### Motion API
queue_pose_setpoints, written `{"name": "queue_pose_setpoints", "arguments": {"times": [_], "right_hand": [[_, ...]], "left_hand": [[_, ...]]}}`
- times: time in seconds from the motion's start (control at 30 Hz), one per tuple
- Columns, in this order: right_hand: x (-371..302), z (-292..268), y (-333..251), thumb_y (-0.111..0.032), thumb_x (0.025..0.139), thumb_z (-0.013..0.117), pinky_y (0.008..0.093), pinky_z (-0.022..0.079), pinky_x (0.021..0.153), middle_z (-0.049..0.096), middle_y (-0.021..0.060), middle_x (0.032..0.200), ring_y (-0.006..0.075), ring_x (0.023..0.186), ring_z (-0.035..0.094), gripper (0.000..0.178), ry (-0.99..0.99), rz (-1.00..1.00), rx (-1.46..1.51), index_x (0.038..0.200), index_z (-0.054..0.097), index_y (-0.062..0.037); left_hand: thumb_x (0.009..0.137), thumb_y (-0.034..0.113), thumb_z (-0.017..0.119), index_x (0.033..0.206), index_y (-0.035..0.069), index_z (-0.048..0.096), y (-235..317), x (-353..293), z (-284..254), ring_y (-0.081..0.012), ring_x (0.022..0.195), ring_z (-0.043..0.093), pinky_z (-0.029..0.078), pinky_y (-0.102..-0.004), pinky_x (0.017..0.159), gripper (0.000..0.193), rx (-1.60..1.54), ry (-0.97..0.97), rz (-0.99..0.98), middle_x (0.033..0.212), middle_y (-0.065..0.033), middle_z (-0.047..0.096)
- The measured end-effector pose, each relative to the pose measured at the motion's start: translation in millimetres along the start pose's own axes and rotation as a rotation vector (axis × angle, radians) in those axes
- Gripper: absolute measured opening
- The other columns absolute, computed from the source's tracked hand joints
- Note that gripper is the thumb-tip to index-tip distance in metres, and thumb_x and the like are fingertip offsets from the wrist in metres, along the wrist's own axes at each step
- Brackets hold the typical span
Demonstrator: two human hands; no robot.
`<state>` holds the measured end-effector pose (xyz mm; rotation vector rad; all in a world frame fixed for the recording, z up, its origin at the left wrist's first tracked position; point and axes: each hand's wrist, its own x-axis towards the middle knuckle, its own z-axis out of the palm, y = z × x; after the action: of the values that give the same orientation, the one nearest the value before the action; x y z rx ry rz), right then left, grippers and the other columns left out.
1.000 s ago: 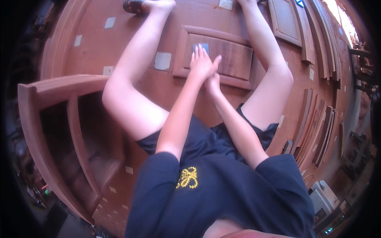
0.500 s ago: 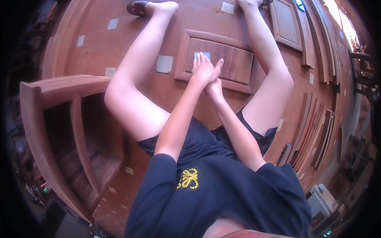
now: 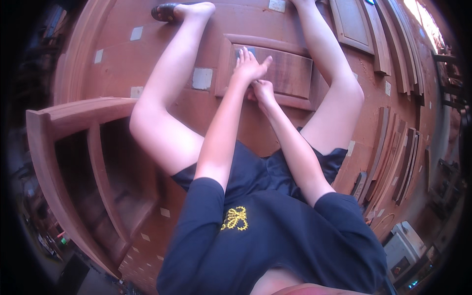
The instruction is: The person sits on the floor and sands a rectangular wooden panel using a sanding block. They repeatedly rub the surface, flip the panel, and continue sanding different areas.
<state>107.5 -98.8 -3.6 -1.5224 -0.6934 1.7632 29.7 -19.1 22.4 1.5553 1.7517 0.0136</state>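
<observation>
A framed wooden panel (image 3: 290,73) lies flat between my legs. My left hand (image 3: 250,68) rests on its left part with fingers stretched forward and thumb out to the side. Under and just beyond those fingertips shows a small blue-grey piece (image 3: 251,50), mostly covered, which looks like a sheet or pad. My right hand (image 3: 263,92) is closed, its fingers curled, over the panel's near edge just behind the left hand. Whatever the curled fingers hold, if anything, is hidden.
At the left stands a wooden frame piece (image 3: 93,105) with curved slats. Another framed panel (image 3: 351,24) lies at the far right, beside long wooden strips (image 3: 393,44). Shorter strips (image 3: 388,152) lie nearer on the right. A whitish box (image 3: 405,241) stands at lower right.
My left hand has slid farther away across the panel, and the blue-grey piece moved with it. My right hand has come apart from the left and now is curled near the panel's edge.
</observation>
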Motion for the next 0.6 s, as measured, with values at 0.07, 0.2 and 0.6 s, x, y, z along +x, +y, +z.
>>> {"name": "queue_pose_setpoints", "arguments": {"times": [0.07, 0.2, 0.6], "right_hand": [[-3.9, 8.3, -3.9, -0.023, 0.099, 0.053, 0.0262, 0.037, 0.038, 0.065, 0.0112, 0.062, 0.0142, 0.042, 0.055, 0.031, -0.039, -0.087, 0.07, 0.083, 0.062, 0.0026], [-47.3, 0.9, -19.7, -0.017, 0.098, 0.051, 0.0244, 0.036, 0.036, 0.064, 0.012, 0.062, 0.0137, 0.041, 0.055, 0.029, -0.003, 0.003, 0.056, 0.082, 0.063, 0.0029], [-43.8, -1.2, -12.4, -0.018, 0.099, 0.052, 0.0271, 0.045, 0.04, 0.065, 0.0116, 0.063, 0.0167, 0.047, 0.061, 0.029, -0.009, 0.03, 0.022, 0.084, 0.064, 0.0042]], "left_hand": [[0.09, 0.074, 0.028, 0.147, -0.012, 0.01, 3.2, -4.2, -5.4, -0.0322, 0.149, -0.001, 0.004, -0.0382, 0.121, 0.105, -0.019, -0.015, -0.015, 0.158, -0.0255, 0.001], [0.089, 0.076, 0.026, 0.148, -0.012, 0.011, 2.7, -31.0, 8.4, -0.033, 0.149, 0.001, 0.003, -0.0396, 0.121, 0.106, 0.067, -0.087, 0.009, 0.158, -0.0264, 0.002], [0.087, 0.075, 0.034, 0.148, -0.011, 0.012, 6.1, -24.0, 8.2, -0.0322, 0.149, -0.002, 0.004, -0.0402, 0.12, 0.108, 0.12, -0.139, -0.047, 0.159, -0.0246, 0.0]]}}
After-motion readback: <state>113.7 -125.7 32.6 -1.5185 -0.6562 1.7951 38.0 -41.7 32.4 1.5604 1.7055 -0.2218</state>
